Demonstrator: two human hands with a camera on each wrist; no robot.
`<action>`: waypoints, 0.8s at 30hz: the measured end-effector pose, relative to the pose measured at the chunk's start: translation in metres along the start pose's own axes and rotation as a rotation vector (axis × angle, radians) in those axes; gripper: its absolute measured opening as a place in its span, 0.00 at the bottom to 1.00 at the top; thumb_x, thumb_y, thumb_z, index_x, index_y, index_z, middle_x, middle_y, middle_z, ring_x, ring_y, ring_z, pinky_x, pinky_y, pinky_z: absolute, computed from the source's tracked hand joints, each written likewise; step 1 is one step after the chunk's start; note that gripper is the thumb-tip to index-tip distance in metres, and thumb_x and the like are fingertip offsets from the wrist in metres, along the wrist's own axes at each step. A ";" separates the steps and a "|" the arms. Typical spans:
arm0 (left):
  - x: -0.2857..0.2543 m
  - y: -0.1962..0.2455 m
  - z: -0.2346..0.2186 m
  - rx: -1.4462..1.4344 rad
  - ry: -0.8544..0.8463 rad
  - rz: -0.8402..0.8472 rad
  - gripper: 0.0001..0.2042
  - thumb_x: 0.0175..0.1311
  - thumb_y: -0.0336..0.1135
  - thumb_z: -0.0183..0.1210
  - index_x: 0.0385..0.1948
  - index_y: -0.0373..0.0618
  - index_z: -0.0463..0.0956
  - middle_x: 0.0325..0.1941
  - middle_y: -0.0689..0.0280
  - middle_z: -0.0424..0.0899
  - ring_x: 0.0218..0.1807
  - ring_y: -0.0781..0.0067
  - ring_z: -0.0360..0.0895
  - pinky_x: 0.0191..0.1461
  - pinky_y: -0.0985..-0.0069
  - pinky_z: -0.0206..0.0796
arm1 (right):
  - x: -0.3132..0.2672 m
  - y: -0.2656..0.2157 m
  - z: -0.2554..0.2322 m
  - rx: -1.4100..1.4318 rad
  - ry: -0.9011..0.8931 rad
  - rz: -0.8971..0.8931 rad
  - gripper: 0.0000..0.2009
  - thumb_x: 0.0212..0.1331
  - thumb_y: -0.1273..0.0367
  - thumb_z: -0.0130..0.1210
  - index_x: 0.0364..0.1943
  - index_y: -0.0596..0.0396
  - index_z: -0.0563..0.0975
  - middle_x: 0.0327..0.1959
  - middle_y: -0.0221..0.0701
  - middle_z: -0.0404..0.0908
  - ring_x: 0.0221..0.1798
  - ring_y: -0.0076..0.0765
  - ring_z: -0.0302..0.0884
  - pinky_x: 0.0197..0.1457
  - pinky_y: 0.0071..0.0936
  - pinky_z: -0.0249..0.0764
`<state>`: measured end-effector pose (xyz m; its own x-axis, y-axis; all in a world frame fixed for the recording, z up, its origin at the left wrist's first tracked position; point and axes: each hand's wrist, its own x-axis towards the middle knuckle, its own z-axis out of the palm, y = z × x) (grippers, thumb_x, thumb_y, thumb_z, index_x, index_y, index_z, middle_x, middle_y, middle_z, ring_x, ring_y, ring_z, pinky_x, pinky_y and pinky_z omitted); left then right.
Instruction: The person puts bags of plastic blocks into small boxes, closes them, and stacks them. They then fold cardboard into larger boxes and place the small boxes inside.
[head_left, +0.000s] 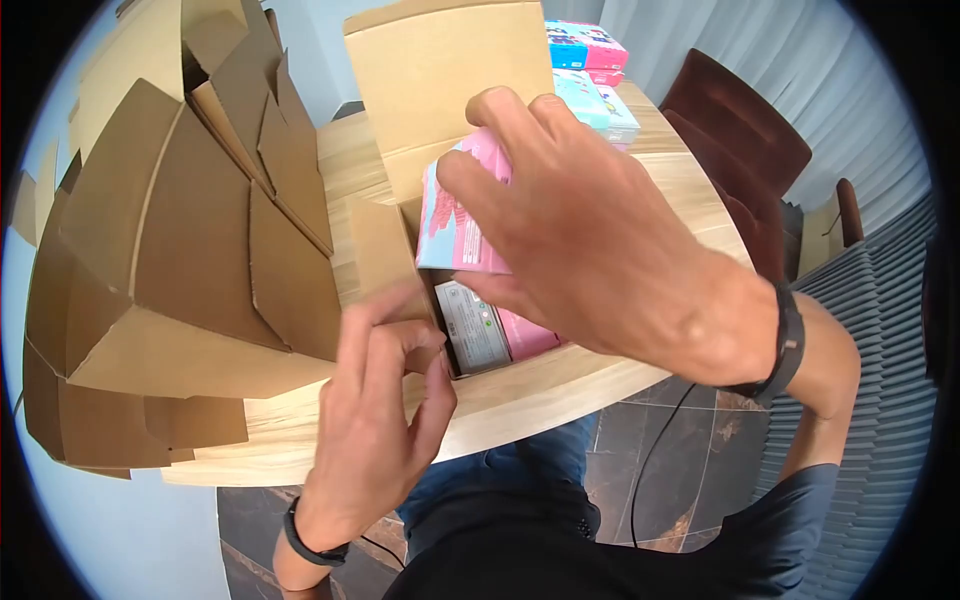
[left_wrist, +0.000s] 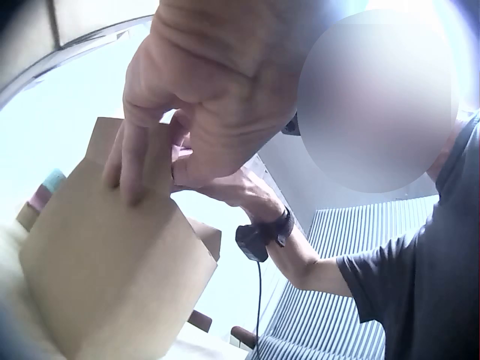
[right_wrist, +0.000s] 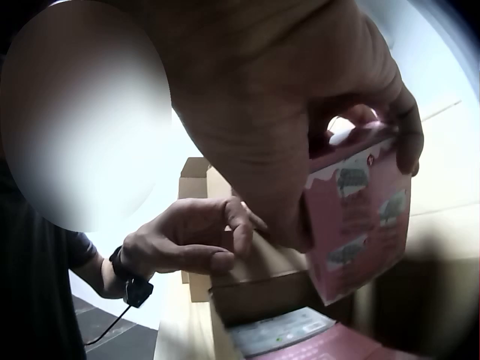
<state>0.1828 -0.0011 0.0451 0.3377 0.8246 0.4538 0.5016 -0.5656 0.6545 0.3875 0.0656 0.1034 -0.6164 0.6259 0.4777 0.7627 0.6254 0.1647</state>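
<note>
My right hand point(head_left: 600, 235) grips a pink and light-blue printed box point(head_left: 462, 215) by its sides, over an open cardboard carton point(head_left: 408, 225). In the right wrist view, this printed box point(right_wrist: 360, 214) is tilted above the opening. Inside the carton, a second box point(head_left: 475, 330) shows a grey-white printed panel and a pink side. At the carton's near left edge, my left hand point(head_left: 370, 420) pinches the cardboard wall. The left wrist view shows its fingers point(left_wrist: 133, 169) lying along the outside of the carton point(left_wrist: 112, 255), with the thumb mostly hidden behind.
Large folded cardboard cartons point(head_left: 200, 200) stand at the left of the wooden table point(head_left: 650, 170). The carton's raised lid point(head_left: 450, 80) stands at its far side. Several colourful boxes point(head_left: 590, 75) are stacked at the back right. A brown chair point(head_left: 735, 125) stands beyond the table's right edge.
</note>
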 end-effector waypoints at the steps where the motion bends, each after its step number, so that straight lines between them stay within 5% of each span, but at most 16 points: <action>1: -0.003 -0.003 0.002 -0.056 -0.001 0.003 0.11 0.61 0.17 0.62 0.43 0.36 0.73 0.55 0.52 0.78 0.42 0.55 0.84 0.43 0.66 0.78 | -0.001 -0.001 0.003 -0.092 0.010 -0.028 0.16 0.42 0.71 0.71 0.37 0.57 0.80 0.43 0.40 0.71 0.44 0.43 0.74 0.43 0.34 0.74; 3: -0.004 -0.001 0.002 -0.038 0.019 0.011 0.13 0.60 0.15 0.62 0.44 0.36 0.73 0.50 0.54 0.79 0.40 0.55 0.83 0.41 0.66 0.77 | 0.001 -0.005 0.004 -0.278 0.037 -0.080 0.12 0.39 0.74 0.68 0.31 0.57 0.79 0.37 0.38 0.68 0.40 0.38 0.71 0.36 0.29 0.71; 9: -0.002 0.000 0.001 0.065 -0.003 0.102 0.15 0.58 0.15 0.63 0.45 0.37 0.74 0.45 0.56 0.78 0.38 0.54 0.81 0.38 0.62 0.73 | 0.007 -0.002 -0.010 0.181 -0.027 -0.115 0.13 0.44 0.76 0.66 0.35 0.61 0.77 0.38 0.40 0.69 0.43 0.41 0.72 0.42 0.31 0.74; 15: -0.007 -0.004 0.007 0.087 0.087 0.081 0.16 0.58 0.17 0.65 0.47 0.37 0.74 0.46 0.56 0.78 0.38 0.54 0.82 0.37 0.63 0.75 | 0.016 -0.010 -0.019 -0.002 -0.250 -0.160 0.18 0.48 0.76 0.68 0.44 0.63 0.76 0.45 0.45 0.73 0.48 0.46 0.74 0.48 0.35 0.78; 18: -0.008 -0.007 0.011 0.073 0.162 0.106 0.16 0.57 0.18 0.65 0.47 0.37 0.74 0.47 0.55 0.78 0.38 0.54 0.83 0.37 0.64 0.77 | 0.024 0.009 -0.019 0.308 -0.270 -0.049 0.26 0.49 0.72 0.70 0.53 0.63 0.74 0.45 0.47 0.76 0.57 0.57 0.76 0.56 0.45 0.77; 21: -0.013 -0.009 0.017 0.072 0.172 0.091 0.16 0.57 0.19 0.66 0.47 0.37 0.74 0.49 0.55 0.78 0.38 0.55 0.84 0.38 0.65 0.78 | 0.035 0.019 -0.019 0.330 -0.420 -0.052 0.29 0.50 0.70 0.71 0.57 0.63 0.73 0.47 0.47 0.75 0.55 0.56 0.76 0.58 0.45 0.76; 22: -0.013 -0.008 0.017 0.071 0.169 0.092 0.16 0.57 0.19 0.66 0.47 0.37 0.74 0.49 0.55 0.78 0.38 0.55 0.84 0.38 0.65 0.78 | 0.028 0.022 -0.011 0.353 -0.260 -0.161 0.28 0.51 0.69 0.71 0.57 0.63 0.74 0.46 0.45 0.77 0.54 0.55 0.78 0.56 0.44 0.77; 24: -0.011 -0.004 0.014 0.099 0.165 0.116 0.16 0.58 0.19 0.66 0.47 0.36 0.74 0.49 0.55 0.78 0.37 0.56 0.84 0.37 0.66 0.78 | 0.034 0.023 -0.011 0.338 -0.280 -0.212 0.28 0.52 0.68 0.71 0.57 0.62 0.75 0.46 0.45 0.78 0.54 0.54 0.79 0.56 0.44 0.78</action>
<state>0.1884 -0.0077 0.0291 0.2669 0.7370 0.6210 0.5454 -0.6467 0.5331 0.3862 0.0960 0.1329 -0.8156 0.5408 0.2057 0.5371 0.8399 -0.0782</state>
